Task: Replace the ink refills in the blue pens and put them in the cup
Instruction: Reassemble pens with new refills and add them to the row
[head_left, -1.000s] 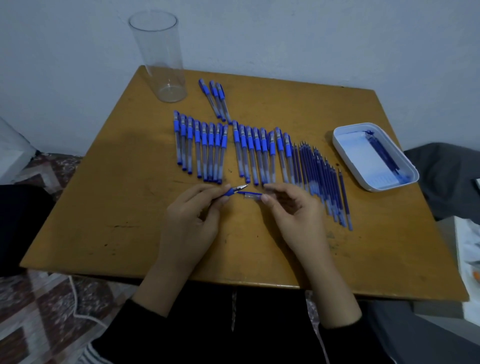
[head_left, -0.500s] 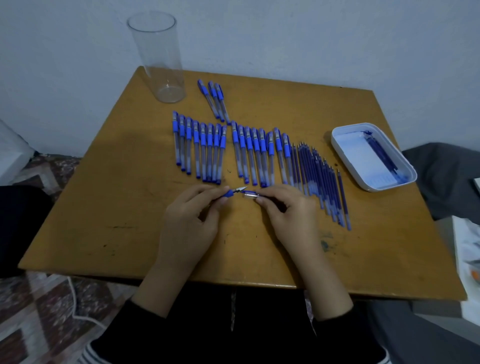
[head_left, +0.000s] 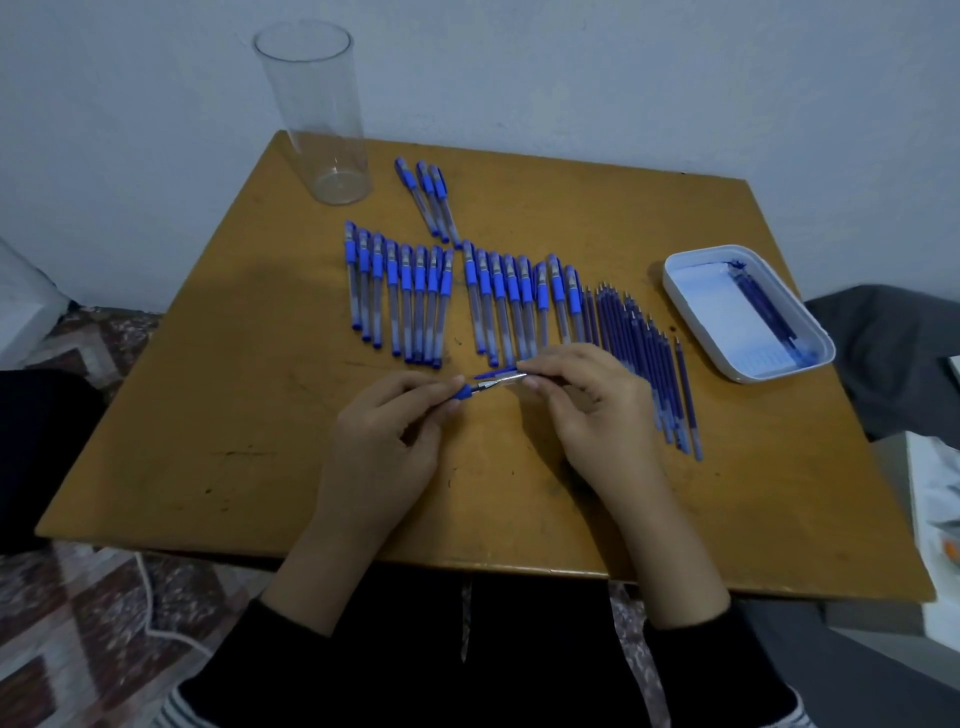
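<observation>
My left hand (head_left: 387, 441) pinches the blue grip section with a silver tip (head_left: 470, 391) of a pen. My right hand (head_left: 592, 400) pinches the clear pen barrel (head_left: 511, 378), its end meeting that tip; a blue refill end shows just above it. Beyond my hands lie two rows of capped blue pens (head_left: 400, 291), with three more pens (head_left: 428, 200) farther back. Several loose blue refills (head_left: 649, 348) lie to the right of the rows. A tall clear cup (head_left: 319, 114) with nothing in it stands at the table's back left corner.
A white tray (head_left: 691, 306) holding a few blue refills sits at the right of the wooden table (head_left: 218, 405). Dark fabric lies beyond the table's right edge, and a patterned rug covers the floor at the left.
My hands have drawn together, so the grip section and the barrel that were a little apart now meet. Both hands sit slightly farther forward on the table.
</observation>
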